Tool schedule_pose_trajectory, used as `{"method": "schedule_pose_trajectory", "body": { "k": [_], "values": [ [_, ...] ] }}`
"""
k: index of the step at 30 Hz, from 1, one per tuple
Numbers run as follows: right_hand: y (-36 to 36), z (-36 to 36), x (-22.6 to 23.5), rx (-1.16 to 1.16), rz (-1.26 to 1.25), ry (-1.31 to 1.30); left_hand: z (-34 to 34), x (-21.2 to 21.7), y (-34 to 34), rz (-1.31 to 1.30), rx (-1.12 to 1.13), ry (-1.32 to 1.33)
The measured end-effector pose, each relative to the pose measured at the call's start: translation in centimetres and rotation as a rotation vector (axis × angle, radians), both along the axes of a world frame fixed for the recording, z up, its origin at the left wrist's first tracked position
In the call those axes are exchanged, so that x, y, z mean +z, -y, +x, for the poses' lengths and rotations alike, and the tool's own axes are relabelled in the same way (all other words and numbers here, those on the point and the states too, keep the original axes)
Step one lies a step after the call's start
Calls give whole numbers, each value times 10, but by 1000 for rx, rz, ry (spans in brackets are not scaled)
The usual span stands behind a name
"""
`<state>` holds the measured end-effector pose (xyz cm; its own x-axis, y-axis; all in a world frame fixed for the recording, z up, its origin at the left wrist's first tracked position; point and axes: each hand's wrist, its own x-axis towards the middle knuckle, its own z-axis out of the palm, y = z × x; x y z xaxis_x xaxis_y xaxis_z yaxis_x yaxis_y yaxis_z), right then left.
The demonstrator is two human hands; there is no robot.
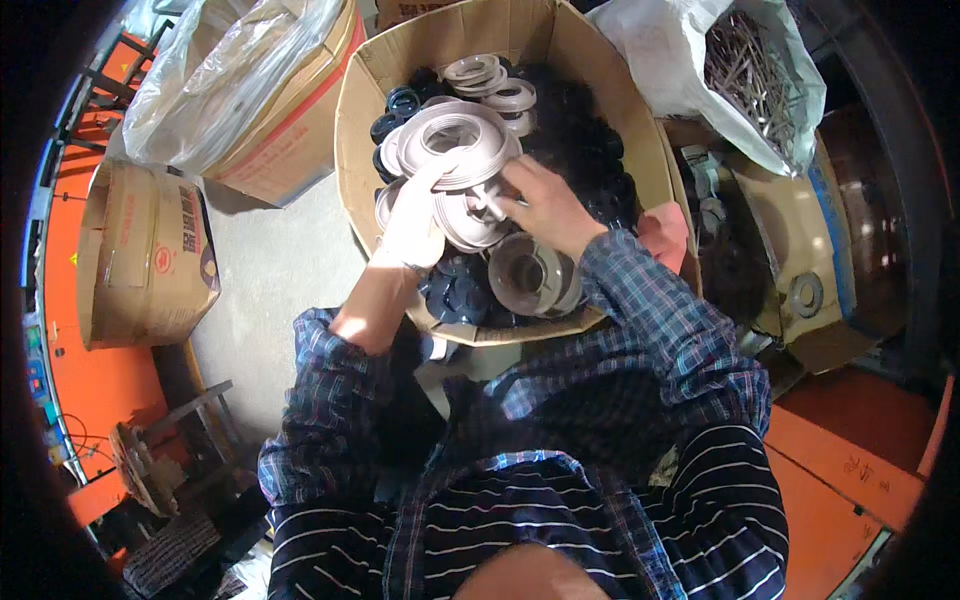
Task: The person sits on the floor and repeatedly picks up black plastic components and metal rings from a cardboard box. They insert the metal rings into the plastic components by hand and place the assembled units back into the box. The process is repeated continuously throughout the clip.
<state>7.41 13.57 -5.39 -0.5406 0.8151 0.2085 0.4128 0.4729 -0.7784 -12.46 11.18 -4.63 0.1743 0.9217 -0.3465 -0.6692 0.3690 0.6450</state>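
A pale, ridged plastic ring (450,145) lies uppermost on a pile of round plastic parts in a large open cardboard box (362,120). My left hand (415,220), washed out by bright light, has its fingers closed on the ring's lower left edge. At the ring's lower right, my right hand (545,205) is closed, its fingertips at a small pale plastic piece (487,200). Below the hands lie another pale ring (465,225) and a translucent grey ring (525,275). Smaller pale rings (475,72) sit farther back, among many black round parts (455,290).
A white sack (660,50) of thin metal-looking strips stands at the far right. To the left are a plastic-lined carton (290,130) and a smaller carton (150,255). A pink cloth-like piece (662,235) hangs at the box's right edge. Orange metal surfaces (840,450) flank me.
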Motion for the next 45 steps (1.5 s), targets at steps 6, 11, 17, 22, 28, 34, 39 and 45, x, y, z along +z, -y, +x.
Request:
{"method": "schedule_pose_trajectory", "body": {
  "k": [6, 11, 17, 22, 28, 34, 39, 45],
  "values": [
    [2, 54, 5, -7, 505, 232, 12, 12, 8, 123, -61, 41],
    [29, 201, 82, -591, 71, 492, -9, 15, 5, 265, -21, -1091],
    [60, 224, 96, -657, 66, 599, -10, 2, 5, 651, -185, -1861],
    [-10, 123, -25, -265, -125, 814, 6, 2, 3, 379, -34, -728],
    [-34, 129, -122, -325, -86, 1009, 4, 13, 1, 47, 51, -15],
    [-41, 114, -65, -281, -85, 874, 3, 17, -1, 113, 66, 56],
    [-18, 52, 26, -304, 382, 72, 16, 18, 4, 193, -8, 115],
    [28, 20, 60, -13, 182, 65, 26, 33, 19, 848, -58, -950]
  ]
}}
